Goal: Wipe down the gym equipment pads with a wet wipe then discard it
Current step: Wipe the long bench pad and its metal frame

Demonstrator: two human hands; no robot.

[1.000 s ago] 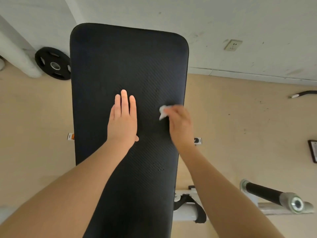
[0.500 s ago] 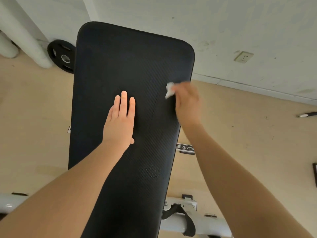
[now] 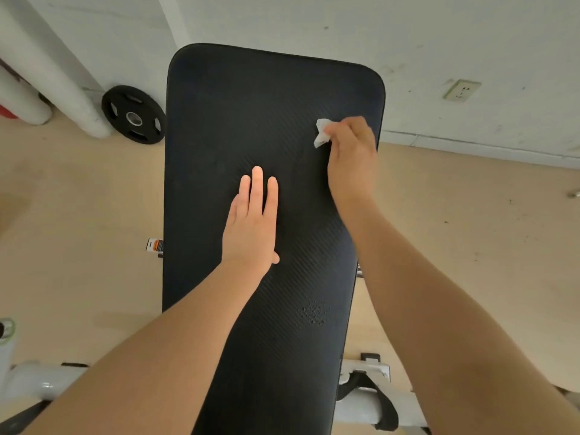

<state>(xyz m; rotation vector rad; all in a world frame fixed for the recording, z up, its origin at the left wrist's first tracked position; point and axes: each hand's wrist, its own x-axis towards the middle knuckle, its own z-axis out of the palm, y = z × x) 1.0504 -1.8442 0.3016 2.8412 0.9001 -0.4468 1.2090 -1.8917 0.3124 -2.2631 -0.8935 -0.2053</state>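
While left hand (image 3: 251,227) lies flat on pad (image 3: 219,120) | right hand (image 3: 351,158) grips wipe (image 3: 320,133)

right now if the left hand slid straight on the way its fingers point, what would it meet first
Only more bare pad: the left hand lies flat on the black bench pad, fingers aimed at its far rounded end. Nothing sits on that stretch. Past the edge stands the white wall, though depth is unclear.

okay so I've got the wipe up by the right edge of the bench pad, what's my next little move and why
Probably sweep the right hand and its wet wipe leftward across the top of the black pad. The wipe sits near the pad's right edge, and the far end looks not yet reached. Keep the left hand flat at mid-pad to steady it.
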